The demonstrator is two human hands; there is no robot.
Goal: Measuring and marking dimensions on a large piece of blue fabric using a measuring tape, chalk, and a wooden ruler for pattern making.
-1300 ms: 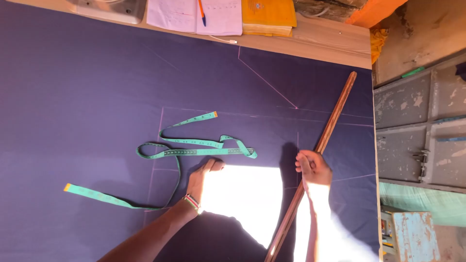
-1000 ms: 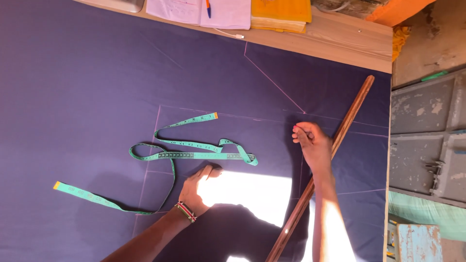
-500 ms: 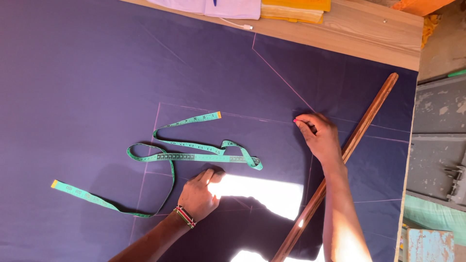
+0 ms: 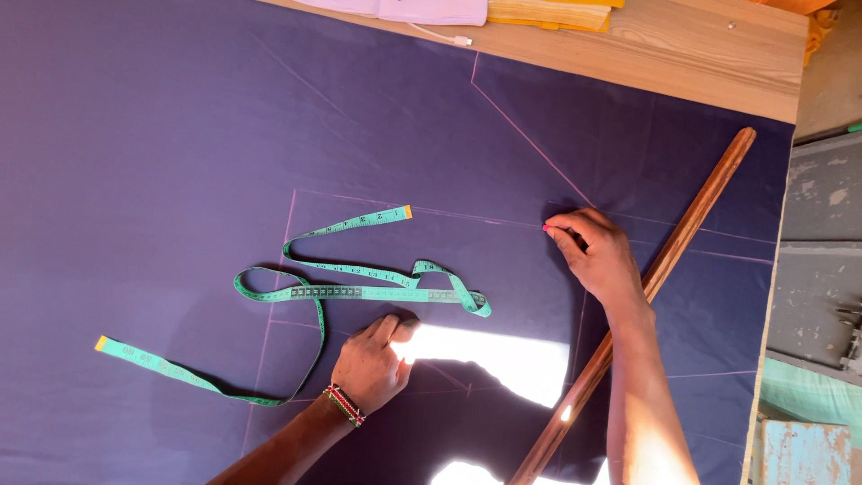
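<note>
currently the right hand (image 4: 600,256) has its fingers pinched together on a small pink piece of chalk (image 4: 545,228), whose tip touches the dark purple fabric (image 4: 162,135) on a faint chalk line. the left hand (image 4: 373,359) lies palm down on the fabric with fingers together, gripping nothing, just below the green measuring tape (image 4: 359,292). the tape lies looped and loose on the fabric, apart from the right hand. a long wooden stick (image 4: 669,260) lies diagonally on the fabric and passes under the right forearm. a wooden table edge (image 4: 682,54) shows above the fabric.
</note>
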